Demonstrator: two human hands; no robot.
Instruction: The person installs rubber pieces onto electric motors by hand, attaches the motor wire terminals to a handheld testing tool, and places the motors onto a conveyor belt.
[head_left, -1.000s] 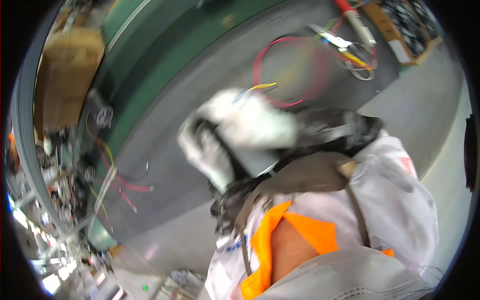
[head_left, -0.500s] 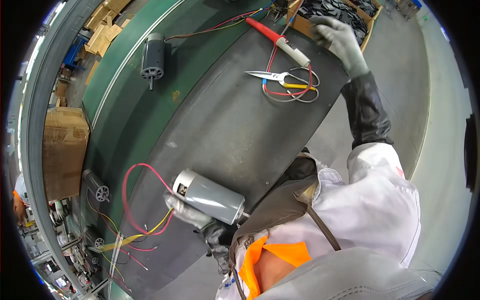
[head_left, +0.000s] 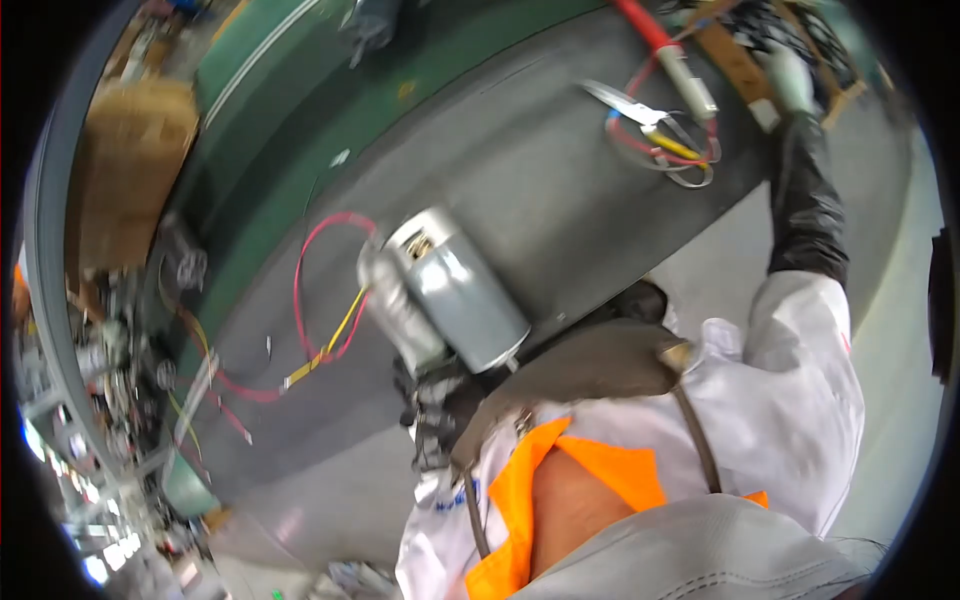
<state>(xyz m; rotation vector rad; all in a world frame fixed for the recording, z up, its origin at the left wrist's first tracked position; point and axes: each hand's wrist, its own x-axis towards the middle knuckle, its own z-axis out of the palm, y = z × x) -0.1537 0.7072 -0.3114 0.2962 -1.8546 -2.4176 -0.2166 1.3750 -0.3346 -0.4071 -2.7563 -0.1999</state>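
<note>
A grey cylindrical electric motor [head_left: 463, 292] with a white end cap lies tilted over the dark work surface. My left hand [head_left: 398, 308], in a pale glove, is closed around its left side. Red and yellow wires [head_left: 352, 318] trail from the motor's capped end. At the top right, my gloved right hand [head_left: 792, 80] reaches into a cardboard box [head_left: 735, 62] of small dark pieces; its fingers are hidden and blurred. Left of that box lie scissors [head_left: 645, 118] with yellow on the handle, beside a red and white pen-shaped tool [head_left: 685, 78] with a looped cord.
A green conveyor belt [head_left: 290, 130] runs along the far side of the dark work surface [head_left: 500, 170]. Other motors stand on it, one at the top [head_left: 370, 22] and one at the left [head_left: 182, 250]. Beyond the belt is a large carton [head_left: 135, 170].
My right hand has moved from above the work surface down into the box. The view has shifted and turned. My left hand still holds the motor, which now points more steeply.
</note>
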